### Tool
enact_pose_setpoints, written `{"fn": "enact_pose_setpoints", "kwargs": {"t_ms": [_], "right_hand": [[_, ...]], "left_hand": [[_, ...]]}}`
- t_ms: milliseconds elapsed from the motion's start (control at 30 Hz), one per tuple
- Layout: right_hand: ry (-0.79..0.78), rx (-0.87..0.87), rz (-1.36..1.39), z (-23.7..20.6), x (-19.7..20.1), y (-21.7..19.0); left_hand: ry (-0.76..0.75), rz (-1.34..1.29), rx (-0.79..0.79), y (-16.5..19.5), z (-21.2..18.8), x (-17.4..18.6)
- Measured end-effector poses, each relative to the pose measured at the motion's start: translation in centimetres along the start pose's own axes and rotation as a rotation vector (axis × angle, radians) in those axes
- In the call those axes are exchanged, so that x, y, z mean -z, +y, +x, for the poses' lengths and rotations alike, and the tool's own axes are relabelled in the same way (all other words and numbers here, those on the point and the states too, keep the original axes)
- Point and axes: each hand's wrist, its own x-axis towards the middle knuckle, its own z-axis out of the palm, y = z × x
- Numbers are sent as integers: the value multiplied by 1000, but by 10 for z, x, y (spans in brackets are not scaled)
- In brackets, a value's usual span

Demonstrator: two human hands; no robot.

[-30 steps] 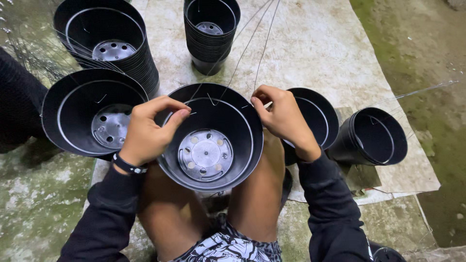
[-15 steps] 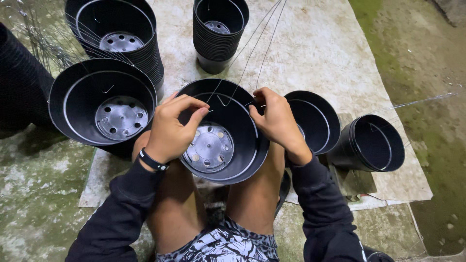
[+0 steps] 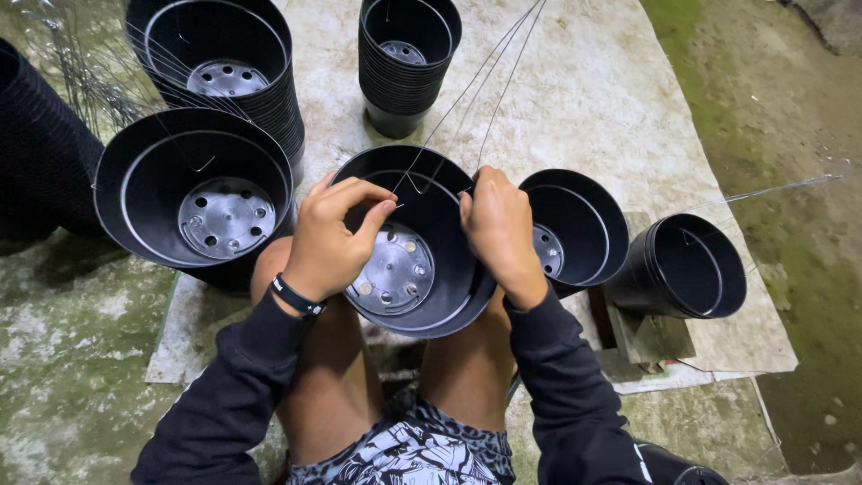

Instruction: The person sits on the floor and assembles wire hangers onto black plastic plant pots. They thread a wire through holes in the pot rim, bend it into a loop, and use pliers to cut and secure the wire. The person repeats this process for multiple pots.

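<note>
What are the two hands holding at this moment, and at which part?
Both hands grip the black plastic pot at its upper rim: the left hand on the near-left rim, its fingers pinching a thin wire there, and the right hand on the right rim.

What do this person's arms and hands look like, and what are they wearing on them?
Both arms are covered by long black sleeves that end at the wrists. The left hand is bare, with a thin black band around its wrist. The right hand is bare too, with no glove or ring visible. The right sleeve shows a small white mark near the elbow.
</note>
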Motion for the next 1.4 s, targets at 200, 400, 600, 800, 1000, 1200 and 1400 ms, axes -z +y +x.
{"fn": "enact_pose_setpoints", "kwargs": {"t_ms": [200, 400, 600, 800, 1000, 1200, 1400], "right_hand": [[28, -33, -95, -4, -17, -11], [10, -25, -75, -6, -23, -8], [9, -7, -48, -4, -28, -4], [78, -9, 48, -3, -19, -5], [72, -132, 144, 2, -10, -7], [53, -252, 218, 8, -10, 0], [-1, -363, 287, 12, -11, 7]], "left_hand": [[10, -19, 13, -3, -1, -3], [36, -26, 24, -6, -1, -6], [47, -13, 30, -9, 0, -7], [40, -18, 34, -9, 1, -6], [32, -21, 29, -8, 0, -4], [40, -21, 33, -7, 2, -4], [62, -4, 3, -4, 4, -1]]}}
